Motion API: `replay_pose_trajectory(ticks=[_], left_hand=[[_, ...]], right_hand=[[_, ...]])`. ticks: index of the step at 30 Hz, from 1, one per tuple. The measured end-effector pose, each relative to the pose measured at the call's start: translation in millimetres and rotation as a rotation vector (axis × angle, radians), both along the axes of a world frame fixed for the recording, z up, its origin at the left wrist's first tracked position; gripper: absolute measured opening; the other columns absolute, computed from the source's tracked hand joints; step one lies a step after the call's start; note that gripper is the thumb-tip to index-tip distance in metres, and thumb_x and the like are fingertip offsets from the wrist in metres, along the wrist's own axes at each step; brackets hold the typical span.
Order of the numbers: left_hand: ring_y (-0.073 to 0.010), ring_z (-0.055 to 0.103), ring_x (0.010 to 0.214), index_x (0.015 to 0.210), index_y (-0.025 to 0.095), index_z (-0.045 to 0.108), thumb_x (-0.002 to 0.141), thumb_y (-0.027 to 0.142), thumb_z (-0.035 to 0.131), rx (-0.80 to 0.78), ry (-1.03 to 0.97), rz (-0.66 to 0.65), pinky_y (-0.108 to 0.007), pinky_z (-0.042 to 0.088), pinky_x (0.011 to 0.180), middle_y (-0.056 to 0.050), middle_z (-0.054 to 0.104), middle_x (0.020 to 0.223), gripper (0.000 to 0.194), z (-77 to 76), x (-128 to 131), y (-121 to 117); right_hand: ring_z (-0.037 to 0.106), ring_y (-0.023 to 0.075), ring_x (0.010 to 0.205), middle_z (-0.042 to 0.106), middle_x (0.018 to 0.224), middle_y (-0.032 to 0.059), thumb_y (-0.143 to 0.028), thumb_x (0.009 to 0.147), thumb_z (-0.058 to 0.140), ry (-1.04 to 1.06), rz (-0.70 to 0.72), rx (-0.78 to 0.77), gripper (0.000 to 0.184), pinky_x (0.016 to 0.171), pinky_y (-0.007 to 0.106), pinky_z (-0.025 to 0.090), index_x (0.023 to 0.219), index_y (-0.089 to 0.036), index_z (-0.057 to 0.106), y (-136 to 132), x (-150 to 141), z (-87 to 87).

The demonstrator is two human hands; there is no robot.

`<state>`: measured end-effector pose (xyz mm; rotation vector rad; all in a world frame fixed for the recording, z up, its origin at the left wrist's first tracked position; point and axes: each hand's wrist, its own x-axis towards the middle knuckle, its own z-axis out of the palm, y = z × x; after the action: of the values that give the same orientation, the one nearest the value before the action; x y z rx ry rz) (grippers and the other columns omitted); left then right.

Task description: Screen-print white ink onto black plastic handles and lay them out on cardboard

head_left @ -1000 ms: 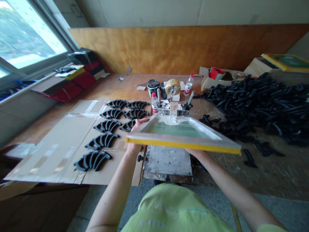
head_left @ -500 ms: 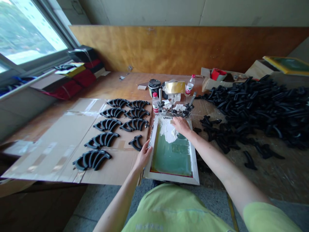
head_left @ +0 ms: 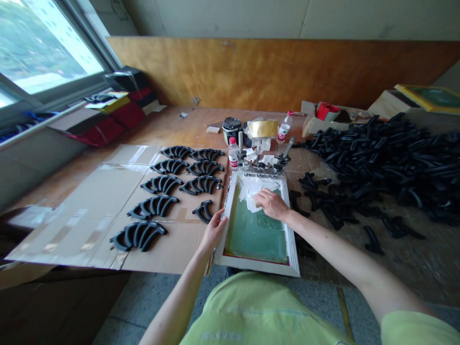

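A screen-printing frame (head_left: 292, 239) with green mesh lies in front of me, its far end at a metal clamp (head_left: 260, 171). My left hand (head_left: 215, 227) grips the frame's left edge, thumb near the rim. Over the upper part of the mesh, my right hand (head_left: 271, 203) is closed on a small pale squeegee (head_left: 256, 198), mostly hidden by the fingers. White ink (head_left: 247, 188) is smeared around and beyond the squeegee. Just left of the frame, a few curved black plastic handles (head_left: 203, 211) lie on the cardboard.
Rows of black handles (head_left: 154, 207) fan out across the cardboard sheet (head_left: 86, 206) at left. A large heap of black parts (head_left: 395, 167) covers the right side. Behind the clamp stand two bottles (head_left: 233, 152), a black tub (head_left: 231, 129) and yellow tape (head_left: 263, 128).
My right hand has drawn the squeegee from the frame's far end toward me, spreading white ink down the mesh. My left hand stays on the frame's left edge.
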<state>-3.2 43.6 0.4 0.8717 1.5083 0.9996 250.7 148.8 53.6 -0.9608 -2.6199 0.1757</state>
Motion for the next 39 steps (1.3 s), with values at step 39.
replay_pose_trajectory(ticks=[39], left_hand=[[-0.0124,0.057,0.052,0.070,0.011,0.064,0.080,0.066,0.046,-0.243,-0.187,0.174,-0.020,0.038,0.045,-0.011,0.069,0.071,0.058,-0.4,-22.6,-7.6]], right_hand=[[0.059,0.0218,0.095,0.066,0.100,0.0100,-0.020,0.091,0.045,0.391,-0.653,-0.110,0.025,0.088,0.037,0.046,0.106,-0.019,0.064,-16.2,66.8,-56.1]])
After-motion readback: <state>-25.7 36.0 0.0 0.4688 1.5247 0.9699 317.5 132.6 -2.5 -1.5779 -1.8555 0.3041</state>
